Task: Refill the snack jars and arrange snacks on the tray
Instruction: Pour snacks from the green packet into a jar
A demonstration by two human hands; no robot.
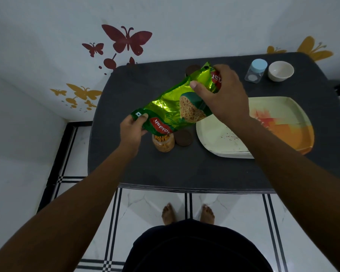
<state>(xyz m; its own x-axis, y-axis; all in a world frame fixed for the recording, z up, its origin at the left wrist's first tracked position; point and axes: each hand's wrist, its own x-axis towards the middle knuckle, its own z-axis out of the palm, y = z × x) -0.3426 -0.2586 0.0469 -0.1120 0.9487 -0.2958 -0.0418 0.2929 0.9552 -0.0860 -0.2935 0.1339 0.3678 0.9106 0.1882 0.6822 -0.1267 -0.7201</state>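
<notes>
A green foil snack packet (171,104) is held tilted, its lower end down over an open clear jar (164,142) that holds orange snack sticks. My left hand (133,129) grips the packet's lower corner just above the jar. My right hand (222,95) holds the packet's raised upper end. The jar's brown lid (184,137) lies flat right beside it. A cream tray (220,142) with an orange and red pattern lies to the right, partly under my right forearm, with a few crumbs on it.
The dark table (185,169) stands against a white wall with butterfly stickers. At the back right are a clear jar with a light blue lid (256,70) and a white bowl (280,71). Another brown-lidded jar (192,70) peeks out behind the packet. My bare feet are on the tiled floor below.
</notes>
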